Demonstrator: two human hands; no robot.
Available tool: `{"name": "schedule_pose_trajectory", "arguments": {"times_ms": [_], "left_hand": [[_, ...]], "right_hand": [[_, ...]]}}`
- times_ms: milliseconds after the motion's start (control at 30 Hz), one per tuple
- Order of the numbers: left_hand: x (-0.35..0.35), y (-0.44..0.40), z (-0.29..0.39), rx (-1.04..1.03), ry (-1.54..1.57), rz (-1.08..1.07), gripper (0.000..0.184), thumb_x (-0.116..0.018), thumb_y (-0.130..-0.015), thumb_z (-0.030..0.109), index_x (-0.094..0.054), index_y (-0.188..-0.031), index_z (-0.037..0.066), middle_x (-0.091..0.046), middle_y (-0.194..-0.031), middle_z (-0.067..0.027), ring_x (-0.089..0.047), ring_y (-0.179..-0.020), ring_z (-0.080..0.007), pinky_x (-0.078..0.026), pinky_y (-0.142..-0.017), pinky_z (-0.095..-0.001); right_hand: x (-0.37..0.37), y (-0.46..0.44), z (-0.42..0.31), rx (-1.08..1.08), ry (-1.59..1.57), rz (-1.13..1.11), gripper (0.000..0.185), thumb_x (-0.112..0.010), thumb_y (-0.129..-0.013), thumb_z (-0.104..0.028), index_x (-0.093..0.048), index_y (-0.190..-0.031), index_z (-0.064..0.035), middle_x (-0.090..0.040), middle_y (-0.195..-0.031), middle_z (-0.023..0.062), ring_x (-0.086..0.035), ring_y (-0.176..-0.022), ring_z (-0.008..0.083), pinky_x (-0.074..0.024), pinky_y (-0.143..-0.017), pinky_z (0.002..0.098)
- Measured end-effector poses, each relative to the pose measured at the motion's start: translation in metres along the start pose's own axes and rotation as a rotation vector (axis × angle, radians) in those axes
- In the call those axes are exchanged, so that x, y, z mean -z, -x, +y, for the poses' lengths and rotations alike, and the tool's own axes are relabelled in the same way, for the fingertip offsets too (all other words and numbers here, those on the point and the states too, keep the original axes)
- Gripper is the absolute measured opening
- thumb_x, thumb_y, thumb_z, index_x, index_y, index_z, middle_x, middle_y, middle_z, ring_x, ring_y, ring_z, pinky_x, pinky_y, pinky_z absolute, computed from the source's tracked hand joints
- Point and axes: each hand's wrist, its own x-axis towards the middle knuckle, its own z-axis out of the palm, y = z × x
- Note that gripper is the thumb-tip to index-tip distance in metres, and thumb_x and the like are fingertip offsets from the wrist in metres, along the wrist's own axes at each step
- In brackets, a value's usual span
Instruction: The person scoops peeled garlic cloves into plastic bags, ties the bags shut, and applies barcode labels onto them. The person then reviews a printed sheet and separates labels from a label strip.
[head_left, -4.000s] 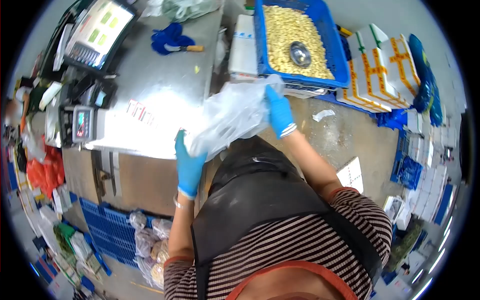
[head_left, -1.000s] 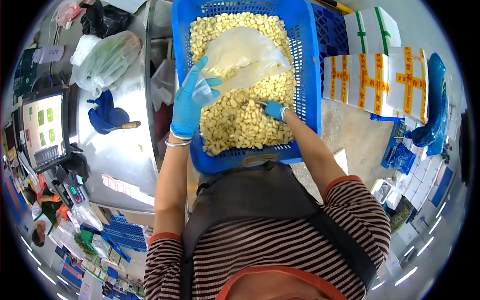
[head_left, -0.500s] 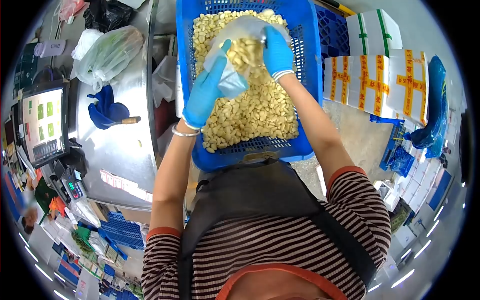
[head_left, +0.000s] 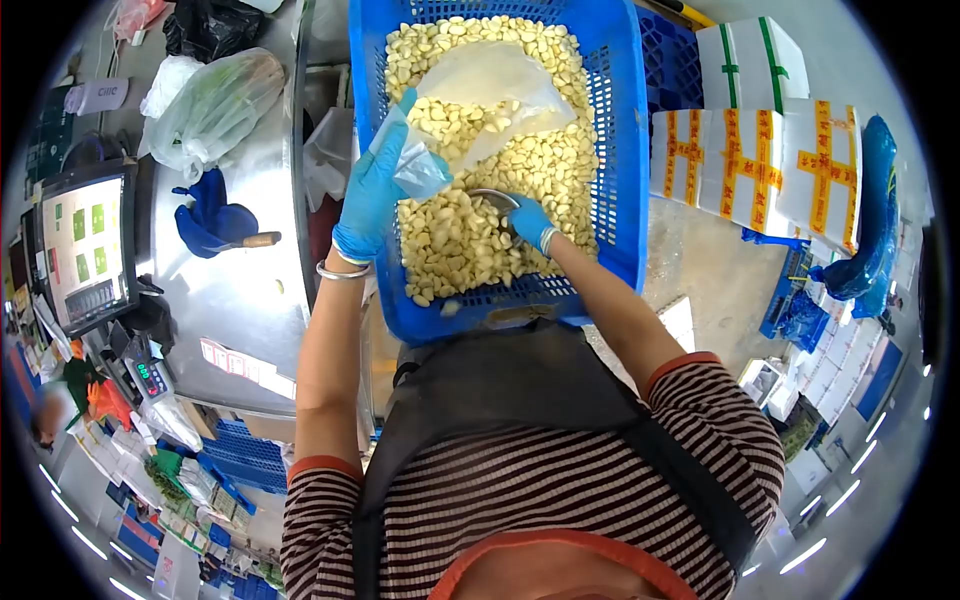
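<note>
A blue crate (head_left: pixel 625 150) holds a heap of pale, bean-like pieces (head_left: pixel 545 175). Over its left side, my left hand (head_left: pixel 372 195), in a blue glove, is closed on the edge of a clear plastic bag (head_left: pixel 490 75). The bag lies spread on the heap with some pieces inside. My right hand (head_left: pixel 530 222), also gloved, grips a round metal bowl (head_left: pixel 494 198) by its rim. The bowl is tilted and partly sunk among the pieces near the crate's front.
On the metal table (head_left: pixel 250 330) at the left are a filled plastic bag (head_left: pixel 215 110), a blue object with a wooden-handled tool (head_left: pixel 215 225), labels and a screen (head_left: pixel 85 245). White taped boxes (head_left: pixel 740 165) stand right of the crate. A co-worker is visible far left.
My right hand has moved from the bag's opening down to the front of the heap with the bowl. My left hand has shifted slightly left, still holding the bag.
</note>
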Motion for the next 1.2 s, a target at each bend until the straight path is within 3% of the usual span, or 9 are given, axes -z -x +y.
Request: {"name": "schedule_pose_trajectory", "arguments": {"times_ms": [100, 300, 433, 567, 733, 867, 933, 1033, 1200], "left_hand": [[-0.003, 0.006, 0.003, 0.034, 0.019, -0.027, 0.056, -0.05, -0.103, 0.04, -0.04, -0.151, 0.014, -0.061, -0.124, -0.0029, -0.061, -0.106, -0.0116, -0.054, -0.089, -0.0279], [0.01, 0.009, 0.005, 0.075, -0.08, -0.02, 0.055, -0.05, -0.103, 0.04, -0.042, -0.15, 0.013, -0.063, -0.119, -0.0021, -0.061, -0.102, -0.0092, -0.049, -0.094, -0.0254], [-0.001, 0.007, -0.001, -0.058, -0.18, -0.001, 0.055, -0.05, -0.104, 0.039, -0.04, -0.151, 0.014, -0.059, -0.128, -0.0021, -0.06, -0.105, -0.0095, -0.047, -0.095, -0.0247], [-0.043, -0.001, 0.009, -0.04, -0.052, -0.113, 0.056, -0.048, -0.104, 0.036, -0.036, -0.152, 0.01, -0.047, -0.146, -0.0038, -0.06, -0.113, -0.0124, -0.051, -0.095, -0.0293], [-0.016, -0.02, 0.008, -0.049, 0.096, -0.054, 0.058, -0.048, -0.105, 0.033, -0.031, -0.153, 0.006, -0.068, -0.103, -0.0066, -0.066, -0.094, -0.0152, -0.055, -0.087, -0.0293], [0.013, -0.014, -0.005, -0.072, -0.02, -0.027, 0.052, -0.046, -0.105, 0.031, -0.036, -0.152, 0.011, -0.06, -0.124, -0.0056, -0.061, -0.104, -0.0118, -0.055, -0.085, -0.0258], [0.013, -0.008, -0.005, -0.036, 0.05, -0.025, 0.05, -0.046, -0.106, 0.031, -0.039, -0.152, 0.014, -0.056, -0.134, -0.0041, -0.059, -0.109, -0.0096, -0.055, -0.085, -0.0245], [0.007, -0.005, -0.008, -0.002, 0.072, -0.04, 0.052, -0.046, -0.105, 0.033, -0.038, -0.152, 0.014, -0.055, -0.134, -0.0026, -0.059, -0.109, -0.0089, -0.053, -0.089, -0.0251], [-0.003, -0.005, -0.003, -0.101, -0.026, -0.011, 0.055, -0.048, -0.105, 0.036, -0.036, -0.153, 0.014, -0.053, -0.138, -0.0023, -0.058, -0.112, -0.0096, -0.052, -0.092, -0.0262]], "right_hand": [[-0.017, -0.035, 0.032, -0.095, 0.047, -0.369, 0.018, -0.06, -0.089, -0.017, -0.053, -0.082, -0.0023, -0.051, -0.069, 0.0066, -0.044, -0.057, 0.0156, -0.038, -0.05, 0.037], [0.04, -0.01, -0.05, 0.062, -0.101, -0.571, 0.06, -0.042, -0.101, -0.03, -0.023, -0.156, -0.0183, -0.064, -0.117, 0.026, -0.07, -0.101, 0.0281, -0.0613, -0.084, 0.0371], [0.105, -0.002, -0.109, 0.141, -0.603, -0.278, 0.043, -0.046, -0.096, -0.017, -0.055, -0.132, 0.0049, -0.07, -0.111, 0.0161, -0.071, -0.095, 0.0175, -0.0586, -0.08, 0.0296], [0.093, 0.025, -0.204, 0.527, 0.245, 0.64, 0.055, -0.051, -0.083, -0.001, -0.054, -0.137, -0.0101, -0.067, -0.119, 0.0162, -0.068, -0.1, 0.0295, -0.0555, -0.084, 0.0361], [0.096, 0.05, -0.187, 1.095, 0.392, 0.967, 0.069, -0.051, -0.077, 0.014, -0.053, -0.14, -0.0142, -0.061, -0.128, 0.016, -0.062, -0.112, 0.0352, -0.0562, -0.087, 0.0389], [0.098, 0.077, -0.105, 0.79, 0.119, 1.027, 0.058, -0.049, -0.085, 0.014, -0.05, -0.14, -0.0054, -0.061, -0.123, 0.016, -0.061, -0.113, 0.0293, -0.0502, -0.095, 0.0353], [0.074, 0.026, -0.02, 0.577, -0.658, 0.536, 0.049, -0.057, -0.087, 0.008, -0.053, -0.135, -0.0027, -0.062, -0.124, 0.0139, -0.062, -0.107, 0.0218, -0.0511, -0.092, 0.033], [0.015, 0.093, -0.095, 0.232, 0.086, 0.233, 0.041, -0.055, -0.089, 0.002, -0.061, -0.129, -0.0041, -0.069, -0.107, 0.0113, -0.066, -0.09, 0.0215, -0.0549, -0.08, 0.0305], [-0.056, -0.032, 0.015, -0.162, -0.02, -0.365, 0.033, -0.055, -0.09, -0.016, -0.06, -0.119, 0.0004, -0.066, -0.1, 0.0134, -0.062, -0.082, 0.0214, -0.0527, -0.07, 0.035]]}}
